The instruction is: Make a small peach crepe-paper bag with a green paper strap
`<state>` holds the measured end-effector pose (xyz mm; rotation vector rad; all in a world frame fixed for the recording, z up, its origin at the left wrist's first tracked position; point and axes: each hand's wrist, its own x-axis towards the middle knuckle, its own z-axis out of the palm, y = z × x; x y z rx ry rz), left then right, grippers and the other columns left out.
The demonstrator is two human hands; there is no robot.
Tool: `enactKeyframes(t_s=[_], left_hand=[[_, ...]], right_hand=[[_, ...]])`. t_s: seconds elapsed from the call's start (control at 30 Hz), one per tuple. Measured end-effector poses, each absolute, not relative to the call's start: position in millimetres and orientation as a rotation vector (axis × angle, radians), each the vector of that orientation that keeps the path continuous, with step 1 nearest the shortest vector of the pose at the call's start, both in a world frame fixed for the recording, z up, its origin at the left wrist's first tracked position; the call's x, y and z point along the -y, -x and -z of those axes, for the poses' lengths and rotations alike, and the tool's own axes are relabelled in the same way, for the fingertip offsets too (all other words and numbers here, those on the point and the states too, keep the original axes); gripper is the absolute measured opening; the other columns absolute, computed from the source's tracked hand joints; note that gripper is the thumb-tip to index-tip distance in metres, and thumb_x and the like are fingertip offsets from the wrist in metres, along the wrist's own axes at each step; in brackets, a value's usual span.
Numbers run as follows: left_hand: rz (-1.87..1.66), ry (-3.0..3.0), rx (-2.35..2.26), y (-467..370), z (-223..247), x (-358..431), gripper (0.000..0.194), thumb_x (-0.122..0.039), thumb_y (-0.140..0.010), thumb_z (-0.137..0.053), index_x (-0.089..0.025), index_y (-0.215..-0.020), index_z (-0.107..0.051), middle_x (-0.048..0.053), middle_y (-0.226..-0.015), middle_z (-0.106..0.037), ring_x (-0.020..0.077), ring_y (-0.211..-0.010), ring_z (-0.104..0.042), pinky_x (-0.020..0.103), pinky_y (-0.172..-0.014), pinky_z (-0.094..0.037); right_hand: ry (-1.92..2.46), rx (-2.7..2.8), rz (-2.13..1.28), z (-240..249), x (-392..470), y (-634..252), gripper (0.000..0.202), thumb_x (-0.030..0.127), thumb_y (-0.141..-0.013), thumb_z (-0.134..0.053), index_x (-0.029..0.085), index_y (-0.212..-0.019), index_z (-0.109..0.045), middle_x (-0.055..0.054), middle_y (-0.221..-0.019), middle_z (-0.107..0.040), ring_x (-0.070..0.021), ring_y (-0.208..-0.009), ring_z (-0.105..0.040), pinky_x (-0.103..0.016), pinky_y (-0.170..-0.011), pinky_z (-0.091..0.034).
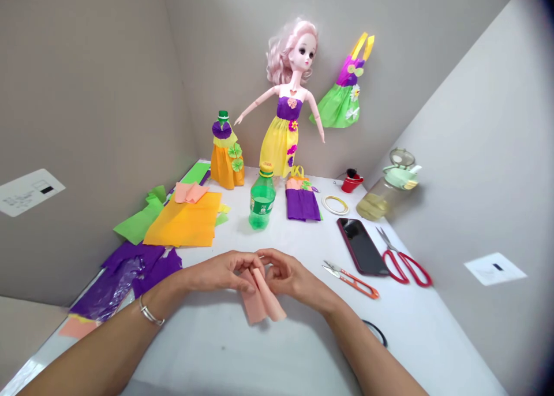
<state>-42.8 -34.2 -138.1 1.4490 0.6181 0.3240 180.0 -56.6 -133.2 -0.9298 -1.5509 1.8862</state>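
Note:
A small piece of peach crepe paper (259, 303) hangs from my two hands above the front of the white table, gathered into folds at its top edge. My left hand (229, 272) pinches the gathered top from the left. From the right, my right hand (283, 275) has its fingers curled and pressed on the same top edge. The fingertips of both hands meet there, so the pinched part is partly hidden. Straight beyond the hands stands a green plastic bottle (261, 202) with a yellow cap. Orange-handled thread snips (355, 281) lie to the right of my right hand.
Orange (186, 220), green (141, 220) and purple (112, 286) paper sheets lie left. A doll (288, 101), a dressed bottle (227, 159) and a small purple dress (303, 204) are at the back. A phone (360, 243), red-handled scissors (407, 263) and a tilted bottle (376, 200) are right.

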Motion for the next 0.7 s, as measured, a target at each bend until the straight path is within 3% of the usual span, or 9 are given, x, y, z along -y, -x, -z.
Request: enactKeyframes(t_s=[0.23, 0.47, 0.57, 0.7], left_hand=[[-0.329, -1.539, -0.579, 43.1, 129.2, 32.7, 0.028, -0.031, -0.081, -0.070, -0.020, -0.106, -0.065, 0.003, -0.103, -0.066, 0.0181, -0.091, -0.058, 0.029, -0.085, -0.045], [-0.335, -1.520, -0.651, 50.9, 129.4, 27.5, 0.034, -0.030, -0.078, -0.072, -0.022, -0.110, -0.063, 0.001, -0.096, -0.063, 0.0147, -0.084, -0.058, 0.026, -0.078, -0.045], [-0.310, -1.512, -0.666, 54.3, 127.6, 25.4, 0.037, -0.027, -0.077, -0.073, -0.023, -0.112, -0.062, 0.000, -0.094, -0.063, 0.0146, -0.085, -0.059, 0.026, -0.080, -0.045], [-0.316, -1.521, -0.677, 55.5, 125.9, 25.3, 0.038, -0.028, -0.076, -0.074, -0.022, -0.112, -0.062, 0.000, -0.094, -0.061, 0.0148, -0.086, -0.058, 0.026, -0.079, -0.045]], right_hand=[[0.880, 1.506, -1.964, 133.4, 53.1, -184.1, 0.051, 0.027, -0.071, -0.076, 0.021, -0.118, -0.059, 0.002, -0.079, -0.061, -0.0118, -0.071, -0.054, -0.023, -0.064, -0.039], [0.991, 1.591, -1.852, 131.9, 51.3, -187.4, 0.022, 0.027, -0.075, -0.068, 0.018, -0.095, -0.066, 0.001, -0.080, -0.061, -0.0091, -0.063, -0.047, -0.022, -0.059, -0.034], [1.025, 1.708, -1.790, 132.4, 52.2, -188.5, 0.020, 0.026, -0.080, -0.063, 0.019, -0.098, -0.068, 0.001, -0.083, -0.061, -0.0085, -0.060, -0.044, -0.022, -0.057, -0.033], [1.054, 1.810, -1.697, 132.8, 54.0, -188.4, 0.023, 0.026, -0.083, -0.062, 0.020, -0.104, -0.067, 0.006, -0.061, -0.046, -0.0091, -0.055, -0.037, -0.022, -0.053, -0.027]])
